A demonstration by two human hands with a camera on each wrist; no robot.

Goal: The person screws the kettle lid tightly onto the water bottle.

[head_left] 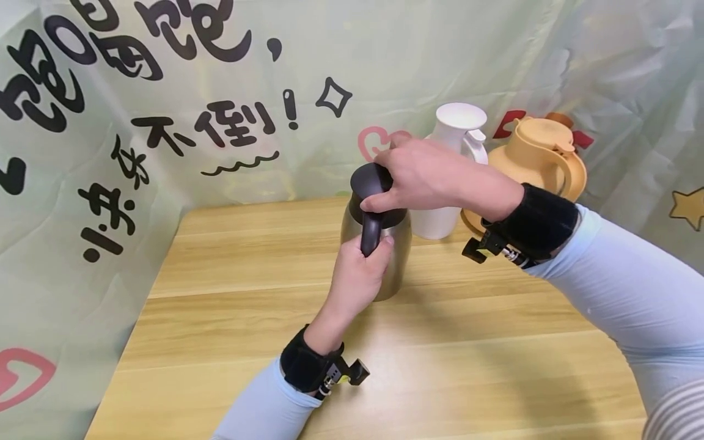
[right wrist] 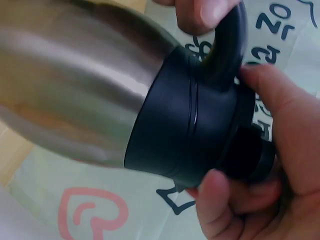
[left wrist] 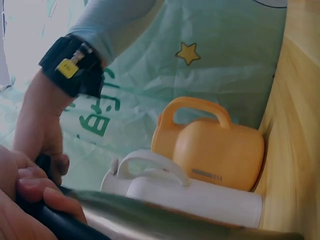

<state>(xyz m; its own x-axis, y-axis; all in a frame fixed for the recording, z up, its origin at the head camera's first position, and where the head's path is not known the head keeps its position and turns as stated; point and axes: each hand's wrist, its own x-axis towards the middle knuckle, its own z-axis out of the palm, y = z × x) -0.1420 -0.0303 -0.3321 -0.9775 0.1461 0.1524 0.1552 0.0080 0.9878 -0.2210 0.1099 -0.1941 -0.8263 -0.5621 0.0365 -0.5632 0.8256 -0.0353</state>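
Observation:
A brushed-steel thermos jug (head_left: 397, 269) with a black collar stands upright on the wooden table. My left hand (head_left: 359, 274) grips its black handle (head_left: 371, 234), which points toward me. From the right, my right hand (head_left: 426, 176) reaches over the top and holds the black lid (head_left: 365, 181). In the right wrist view, the right thumb lies on the handle side of the lid (right wrist: 245, 155) and the other fingers curl round its far side. Left-hand fingers (right wrist: 205, 12) wrap the handle there. In the left wrist view the steel body shows only as a blurred strip.
A white jug (head_left: 437, 225) stands close behind the steel one, to its right. Further right is an orange jug (head_left: 528, 160) with a looped handle. A printed cloth (head_left: 308, 165) hangs behind the table (head_left: 247, 342) and along its left side.

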